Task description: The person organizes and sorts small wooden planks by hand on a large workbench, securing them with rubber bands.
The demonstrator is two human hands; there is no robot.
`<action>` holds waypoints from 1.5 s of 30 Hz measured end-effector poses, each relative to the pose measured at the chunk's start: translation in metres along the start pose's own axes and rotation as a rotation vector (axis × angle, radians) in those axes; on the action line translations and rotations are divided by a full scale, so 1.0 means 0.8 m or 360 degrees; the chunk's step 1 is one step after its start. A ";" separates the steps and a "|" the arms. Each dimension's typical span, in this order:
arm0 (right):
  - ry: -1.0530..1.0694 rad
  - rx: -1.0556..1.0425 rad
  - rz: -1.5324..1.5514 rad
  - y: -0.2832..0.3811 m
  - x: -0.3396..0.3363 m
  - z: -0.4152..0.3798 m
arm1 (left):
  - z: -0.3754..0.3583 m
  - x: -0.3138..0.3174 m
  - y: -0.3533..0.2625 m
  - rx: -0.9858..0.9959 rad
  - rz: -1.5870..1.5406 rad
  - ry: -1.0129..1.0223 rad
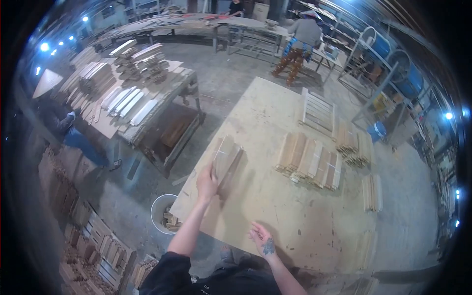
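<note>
Near the left edge of the plywood worktable (260,105), my left hand (207,183) is closed around the near end of a small stack of wooden slats (227,152). The slats look tilted over the tabletop, with a darker side and a shadow to their right. A thin pale line crosses their upper face. My right hand (263,238) is apart from the slats, above the table's front edge. Its fingers are loosely bent and apart, and I see nothing held in them. Several rows of slats (309,160) lie side by side on the table to the right.
More slat bundles (372,192) and a slatted frame (317,114) lie along the right side. A white bucket (158,216) of wood offcuts stands at the left corner. Another bench (172,73) with stacked boards is at left; a person (301,42) stands beyond.
</note>
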State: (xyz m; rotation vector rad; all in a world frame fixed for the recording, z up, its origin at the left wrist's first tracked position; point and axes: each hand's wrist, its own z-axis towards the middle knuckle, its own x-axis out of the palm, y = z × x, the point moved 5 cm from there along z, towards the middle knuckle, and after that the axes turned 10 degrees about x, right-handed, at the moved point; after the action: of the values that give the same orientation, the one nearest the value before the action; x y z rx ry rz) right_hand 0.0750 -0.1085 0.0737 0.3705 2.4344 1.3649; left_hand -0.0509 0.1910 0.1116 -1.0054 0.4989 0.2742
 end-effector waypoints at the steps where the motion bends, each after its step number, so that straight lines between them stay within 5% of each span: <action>1: 0.0015 0.0023 -0.0023 -0.002 -0.002 0.010 | 0.018 -0.001 0.024 0.0046 0.0103 0.0020; 5: 0.0086 0.0006 -0.0006 -0.002 0.003 0.062 | 0.026 0.025 0.072 0.0049 0.0376 0.0276; 9: 0.0081 -0.0130 0.0066 0.025 0.015 0.138 | 0.028 0.014 0.065 -0.0134 0.0392 0.0180; 13: -0.0055 -0.0353 -0.0208 0.026 0.047 0.252 | 0.031 0.034 0.057 0.0072 0.0696 0.0167; 16: 0.0255 -0.0096 -0.0080 0.063 0.092 0.303 | 0.018 0.056 0.074 -0.0450 0.0269 0.0554; 20: 0.0184 -0.0218 -0.0002 0.098 0.117 0.302 | 0.006 0.049 0.084 -0.0572 0.0091 0.0470; 24: 0.0036 -0.0282 0.0021 0.040 0.141 0.325 | -0.013 0.046 0.076 -0.0703 -0.0177 0.0420; 35: 0.0327 -0.0005 0.0566 0.041 0.218 0.055 | -0.216 -0.089 0.058 -0.0598 -0.0126 0.0254; 41: -0.0105 0.0350 0.0951 -0.071 0.295 -0.045 | -0.338 -0.201 0.065 -0.0544 -0.0318 0.0349; 45: 0.0430 0.0591 0.0959 -0.116 0.316 -0.029 | -0.361 -0.219 0.109 -0.0557 -0.0435 0.0685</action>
State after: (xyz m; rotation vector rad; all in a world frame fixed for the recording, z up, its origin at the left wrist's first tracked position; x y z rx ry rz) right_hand -0.1716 -0.0785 -0.0328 1.1556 2.9514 1.2139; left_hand -0.3178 -0.0107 0.0118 -1.4706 0.7079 -0.1103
